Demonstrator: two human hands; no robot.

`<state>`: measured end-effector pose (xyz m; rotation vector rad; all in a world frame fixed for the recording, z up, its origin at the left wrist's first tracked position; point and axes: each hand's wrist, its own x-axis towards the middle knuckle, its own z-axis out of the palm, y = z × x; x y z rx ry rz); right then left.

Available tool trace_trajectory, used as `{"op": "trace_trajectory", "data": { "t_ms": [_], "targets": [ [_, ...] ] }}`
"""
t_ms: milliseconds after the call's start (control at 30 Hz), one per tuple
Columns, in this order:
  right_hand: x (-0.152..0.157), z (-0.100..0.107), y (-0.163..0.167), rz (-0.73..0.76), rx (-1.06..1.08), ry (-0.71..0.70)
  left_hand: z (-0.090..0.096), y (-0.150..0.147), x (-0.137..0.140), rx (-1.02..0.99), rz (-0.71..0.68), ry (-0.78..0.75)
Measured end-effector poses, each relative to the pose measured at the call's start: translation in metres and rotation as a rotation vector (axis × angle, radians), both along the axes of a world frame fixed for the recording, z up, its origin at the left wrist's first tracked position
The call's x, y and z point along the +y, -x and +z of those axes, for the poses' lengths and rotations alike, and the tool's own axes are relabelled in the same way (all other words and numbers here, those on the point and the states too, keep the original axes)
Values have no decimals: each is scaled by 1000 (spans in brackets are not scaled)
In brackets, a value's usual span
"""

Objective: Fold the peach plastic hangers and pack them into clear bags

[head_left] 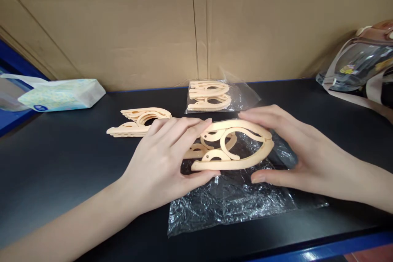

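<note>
My left hand [164, 159] pinches a beige folding clothes hanger [245, 164] by its left end, fingers along the top edge and thumb below. The hanger is folded, its curved hook inside the loop. Around its right end my right hand [302, 151] is open, with the thumb apart from the lower edge; whether the fingertips touch the top edge, I cannot tell. Beneath lies a crinkled clear plastic bag [227, 204]. Another folded hanger [193, 153] shows behind the held one, partly hidden. Left of that, a stack of folded hangers [129, 132] is partly covered by my left hand.
At the back, a clear bag of folded hangers [208, 106] lies on the black table [61, 163]. A tissue pack [67, 94] rests at the far left. On the right stands a clear bottle with a strap [353, 63]. A cardboard wall [138, 28] borders the rear.
</note>
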<state>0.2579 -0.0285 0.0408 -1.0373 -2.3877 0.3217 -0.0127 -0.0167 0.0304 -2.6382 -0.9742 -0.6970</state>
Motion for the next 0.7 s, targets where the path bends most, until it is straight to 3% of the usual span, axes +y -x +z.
{"op": "trace_trajectory", "data": {
  "t_ms": [100,200,333,500,567,700],
  "targets": [
    [-4,-2,4,26,-115,-109,-1,-5,-4,-24,1,8],
    [-3,1,4,26,-109,-86,0,-6,-7,-33,-10,79],
    [10,14,-21,-59,-68,89,4,9,-4,124,-47,406],
    [31,25,-86,-184,-148,170,4,42,12,349,-18,720],
    [35,25,-104,-252,-214,198,4,49,17,363,-21,757],
    [34,20,-104,-129,-337,155,7,50,20,346,-60,764]
  ]
}}
